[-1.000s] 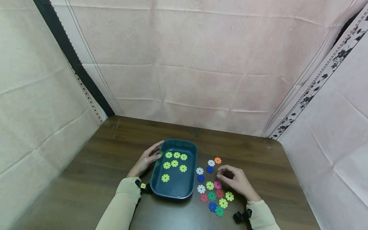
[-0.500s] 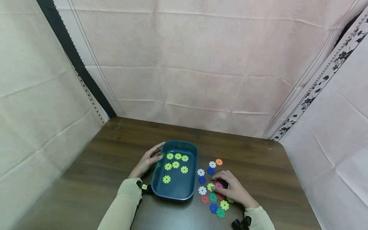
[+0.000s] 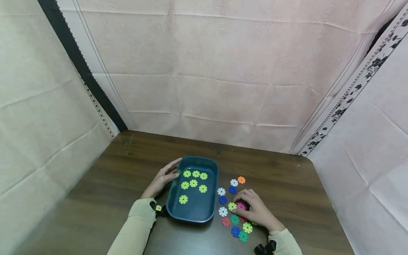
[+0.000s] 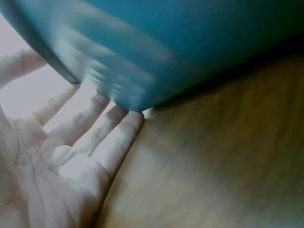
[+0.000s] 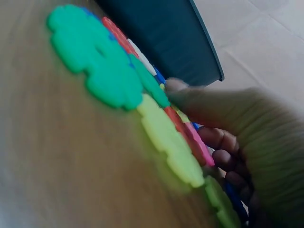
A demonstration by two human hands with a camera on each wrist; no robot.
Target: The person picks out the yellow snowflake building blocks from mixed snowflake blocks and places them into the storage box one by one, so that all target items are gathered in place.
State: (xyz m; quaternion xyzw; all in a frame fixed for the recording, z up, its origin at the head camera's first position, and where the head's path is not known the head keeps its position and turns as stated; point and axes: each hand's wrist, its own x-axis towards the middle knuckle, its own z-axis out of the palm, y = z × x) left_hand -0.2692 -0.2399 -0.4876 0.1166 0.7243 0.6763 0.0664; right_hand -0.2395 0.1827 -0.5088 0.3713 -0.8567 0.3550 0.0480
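Observation:
A dark teal tray (image 3: 191,212) stands left of the loose discs, with several yellow-green flower-shaped discs (image 3: 183,199) inside. My left hand (image 3: 162,180) rests at its left side, thumb near the rim. In the left wrist view, that hand's straight fingers (image 4: 114,137) touch the tray's outer wall (image 4: 180,57). My right hand (image 3: 254,209) reaches over the loose discs, thumb and forefinger pinching a yellow-green flower-shaped disc (image 3: 232,206) at its edges. Beside it lies a pink disc (image 3: 241,206). In the right wrist view the thumb (image 5: 190,97) covers much of the pinched disc.
Right of the tray lie more discs: several white (image 3: 223,211), blue (image 3: 235,231), green (image 3: 243,237) and red (image 3: 226,222), and an orange one (image 3: 241,180). The wooden table (image 3: 95,184) meets pale cloth walls (image 3: 207,88) at its back and sides.
My right hand has come down and left from beside the upper discs to the yellow-green disc, closing thumb and forefinger about it. The left hand and tray stay in place.

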